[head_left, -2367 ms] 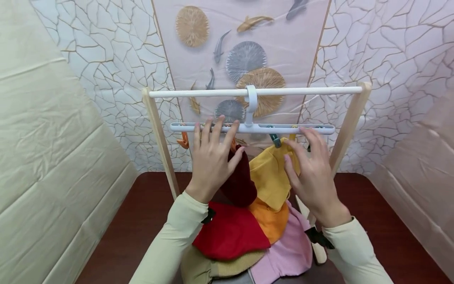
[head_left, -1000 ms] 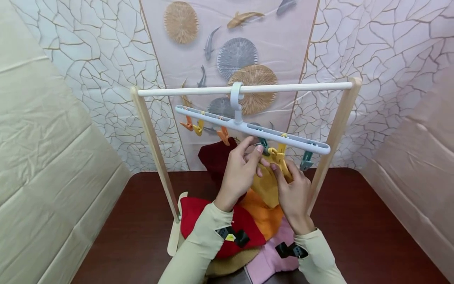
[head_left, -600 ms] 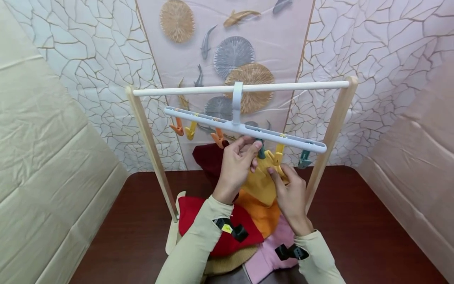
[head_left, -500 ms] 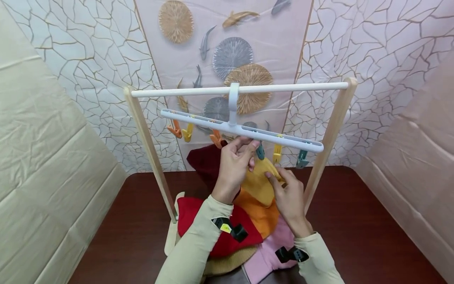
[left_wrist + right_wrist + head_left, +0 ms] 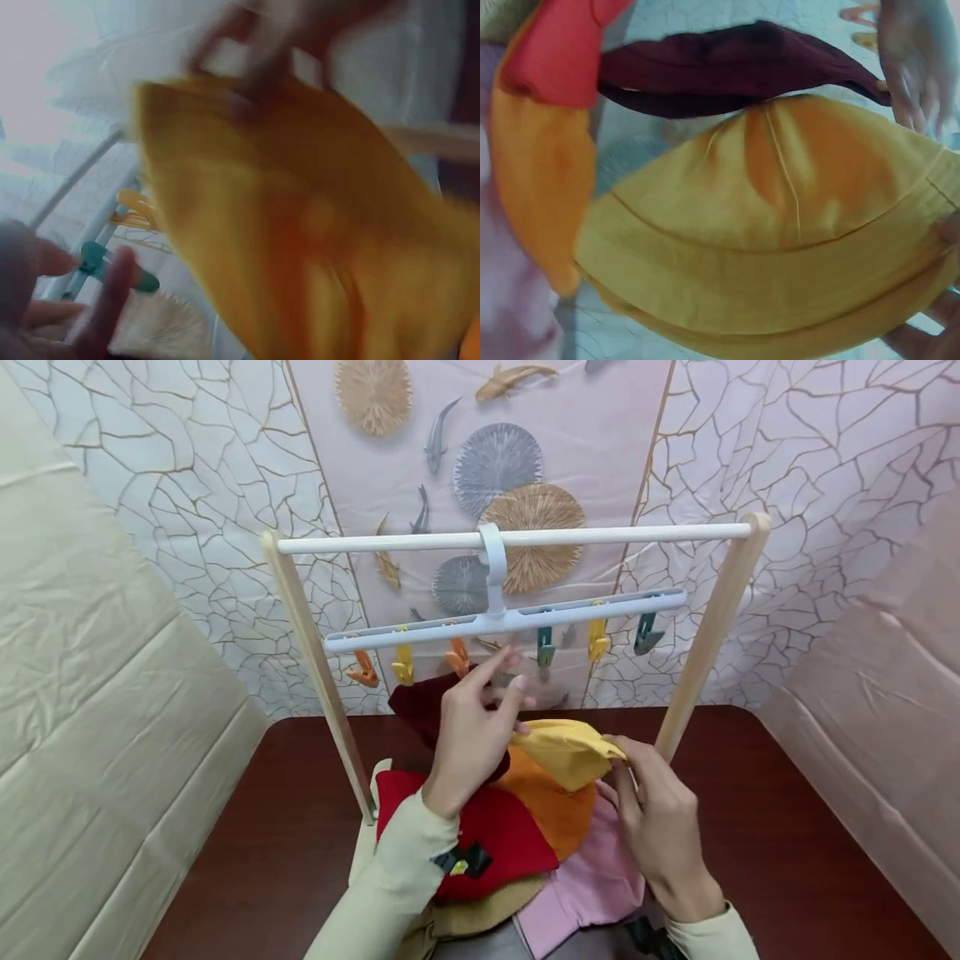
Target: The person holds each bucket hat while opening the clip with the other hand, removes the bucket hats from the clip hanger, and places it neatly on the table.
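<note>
In the head view my right hand (image 5: 663, 827) pinches the brim of a yellow bucket hat (image 5: 566, 753), which is off the clips and tilted on its side below the hanger. The hat's seams and wide brim (image 5: 765, 292) show closely in the right wrist view. My left hand (image 5: 472, 731) is raised with fingers extended and holds nothing, just under the green clip (image 5: 545, 647) and left of the hat. A maroon hat (image 5: 420, 702) hangs below an orange clip (image 5: 457, 656), partly behind my left hand. The pale blue hanger (image 5: 420, 631) tilts, its right end higher.
The hanger hooks over a white rail (image 5: 637, 535) on a wooden frame (image 5: 708, 643). Red (image 5: 510, 843), orange (image 5: 555, 810), pink (image 5: 585, 885) and tan (image 5: 487, 902) hats lie piled on the dark table (image 5: 780, 827). Further clips hang along the hanger.
The yellow hat has come away from the green and yellow clips and moved down and right with my right hand. The hanger's right end has swung up. My left hand has left the green clip.
</note>
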A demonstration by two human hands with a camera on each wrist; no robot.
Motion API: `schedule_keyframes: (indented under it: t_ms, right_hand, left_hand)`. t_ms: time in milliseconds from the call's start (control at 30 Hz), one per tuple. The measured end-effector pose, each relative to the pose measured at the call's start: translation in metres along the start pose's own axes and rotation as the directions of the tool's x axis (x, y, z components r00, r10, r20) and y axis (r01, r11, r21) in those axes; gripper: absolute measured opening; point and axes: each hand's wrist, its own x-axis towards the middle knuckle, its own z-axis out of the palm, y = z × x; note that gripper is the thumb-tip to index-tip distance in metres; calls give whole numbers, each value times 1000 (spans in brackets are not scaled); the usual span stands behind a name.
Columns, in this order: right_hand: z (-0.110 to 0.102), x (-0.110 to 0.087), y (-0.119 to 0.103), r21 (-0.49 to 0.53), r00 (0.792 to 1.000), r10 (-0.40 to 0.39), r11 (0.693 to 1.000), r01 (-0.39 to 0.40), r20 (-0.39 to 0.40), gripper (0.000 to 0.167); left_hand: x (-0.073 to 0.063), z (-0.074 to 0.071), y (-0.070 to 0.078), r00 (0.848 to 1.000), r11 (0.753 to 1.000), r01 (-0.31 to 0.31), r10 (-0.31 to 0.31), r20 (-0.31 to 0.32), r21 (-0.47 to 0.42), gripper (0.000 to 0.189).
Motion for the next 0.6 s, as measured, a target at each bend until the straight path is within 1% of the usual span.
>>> schedule_keyframes:
  t_ms: [67, 100, 133, 167, 200, 233, 267, 300, 333, 367, 400, 433, 467, 500, 533, 600]
  right_hand:
    - [-7, 4, -3, -55, 997, -48, 997, 44, -65, 32]
    - [-10, 5, -5, -83, 995, -55, 995, 48, -87, 37]
    - [-14, 7, -7, -107, 993, -56, 993, 44, -105, 39]
    - [-17, 9, -9, -127, 991, -53, 991, 37, -123, 41]
    - [-20, 10, -10, -133, 989, -40, 991, 21, -139, 44]
    - [-24, 12, -11, -140, 987, -22, 990, -1, -158, 46]
    - [-27, 13, -12, -138, 984, 2, 990, -27, -180, 48]
    - [-31, 14, -13, -128, 979, 29, 990, -56, -203, 49]
    - [-35, 15, -15, -99, 973, 70, 991, -93, -221, 45]
    - [-40, 16, -17, -63, 964, 125, 988, -144, -235, 39]
    - [-44, 17, -19, -17, 950, 191, 979, -201, -245, 34]
    - [-47, 17, -21, 21, 933, 263, 964, -266, -246, 29]
    - [-51, 18, -23, 62, 911, 338, 941, -333, -237, 24]
    - [-53, 17, -25, 101, 882, 417, 909, -404, -219, 21]
    - [-56, 17, -27, 131, 847, 494, 869, -476, -195, 19]
    - [-59, 13, -26, 151, 773, 616, 787, -598, -148, 18]
  left_hand:
    - [-17, -5, -2, 994, 994, -94, 97, -53, 65, 31]
    - [-26, -7, -4, 989, 987, -129, 135, -61, 95, 26]
    - [-34, -8, -5, 987, 981, -143, 151, -57, 129, 22]
    - [-41, -9, -8, 988, 978, -139, 148, -47, 157, 20]
    - [-48, -10, -10, 992, 976, -116, 123, -28, 182, 20]
    - [-56, -10, -14, 997, 976, -76, 77, 0, 204, 22]
    - [-62, -10, -18, 999, 976, -18, 11, 34, 219, 26]
    - [-68, -9, -22, 995, 971, 52, -69, 69, 232, 29]
    - [-75, -7, -28, 983, 960, 124, -153, 100, 250, 32]
    - [-81, -5, -34, 965, 945, 187, -228, 130, 268, 36]
    - [-86, -3, -40, 942, 928, 240, -293, 163, 285, 40]
    - [-91, -1, -46, 918, 911, 281, -346, 192, 302, 45]
    - [-95, 1, -51, 897, 901, 308, -382, 221, 307, 47]
    - [-99, 3, -56, 883, 896, 323, -401, 243, 304, 47]
    - [-102, 4, -60, 876, 897, 331, -407, 259, 291, 46]
    - [-106, 4, -67, 871, 907, 343, -404, 278, 244, 42]
